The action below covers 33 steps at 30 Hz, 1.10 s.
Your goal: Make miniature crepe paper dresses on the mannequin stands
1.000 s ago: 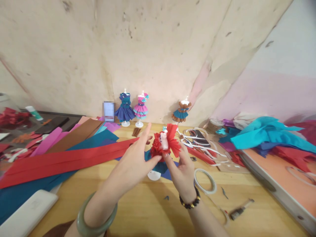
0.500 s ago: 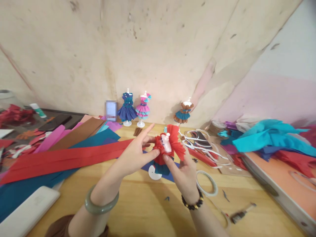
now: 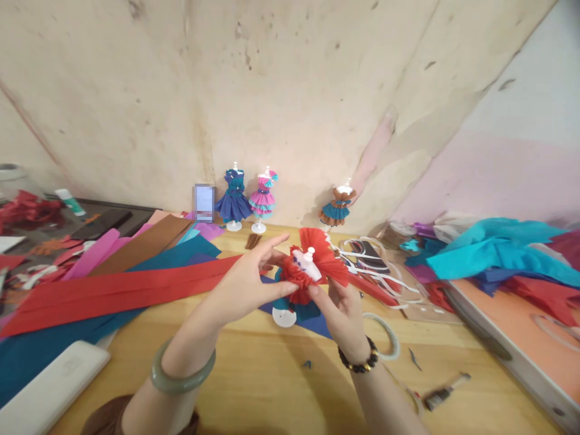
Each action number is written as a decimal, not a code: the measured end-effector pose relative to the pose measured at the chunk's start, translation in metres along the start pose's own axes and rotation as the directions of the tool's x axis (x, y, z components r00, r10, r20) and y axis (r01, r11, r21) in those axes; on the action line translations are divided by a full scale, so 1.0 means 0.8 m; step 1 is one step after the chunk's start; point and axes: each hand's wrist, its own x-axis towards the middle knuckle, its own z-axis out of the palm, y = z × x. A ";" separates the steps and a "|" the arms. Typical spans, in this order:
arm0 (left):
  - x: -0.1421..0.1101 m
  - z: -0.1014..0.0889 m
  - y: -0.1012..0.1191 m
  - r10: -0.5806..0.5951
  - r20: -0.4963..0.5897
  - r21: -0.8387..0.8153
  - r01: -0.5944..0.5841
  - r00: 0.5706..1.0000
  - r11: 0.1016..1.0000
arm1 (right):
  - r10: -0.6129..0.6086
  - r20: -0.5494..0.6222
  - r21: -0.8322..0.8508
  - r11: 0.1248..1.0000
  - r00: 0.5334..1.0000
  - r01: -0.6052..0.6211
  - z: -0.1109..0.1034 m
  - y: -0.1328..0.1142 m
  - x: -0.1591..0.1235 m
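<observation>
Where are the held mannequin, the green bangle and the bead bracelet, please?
Held mannequin (image 3: pixel 310 267): head view, on its white torso.
Green bangle (image 3: pixel 182 384): head view, on its near edge.
Bead bracelet (image 3: pixel 360 367): head view, on its dark beads.

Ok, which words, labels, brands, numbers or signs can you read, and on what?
No words, labels, brands, numbers or signs are legible.
Upright rectangular screen with a pale blue display: pixelated, unreadable.
Cylindrical white tube with a green band: any print too small to read.
Flat white rectangular case: faint mark, too blurred to read.
Small white dress form in red ruffled paper: none visible.
</observation>
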 end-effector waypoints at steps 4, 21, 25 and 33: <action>0.002 0.002 -0.003 -0.009 -0.042 0.008 0.009 0.999 1.000 | -0.006 0.034 -0.010 1.000 0.999 0.006 -0.001 -0.001 0.001; -0.002 -0.009 -0.002 0.063 0.004 0.115 -0.063 0.998 0.991 | 0.015 0.054 -0.030 0.999 0.998 -0.014 -0.001 -0.002 0.004; -0.001 -0.009 -0.002 0.069 -0.015 0.133 -0.066 0.998 0.989 | 0.015 0.070 -0.025 1.000 0.997 -0.013 -0.003 0.000 0.003; -0.001 0.006 0.002 0.054 -0.073 0.131 -0.045 0.996 0.990 | -0.001 0.099 0.009 1.000 0.995 0.001 0.000 0.000 0.002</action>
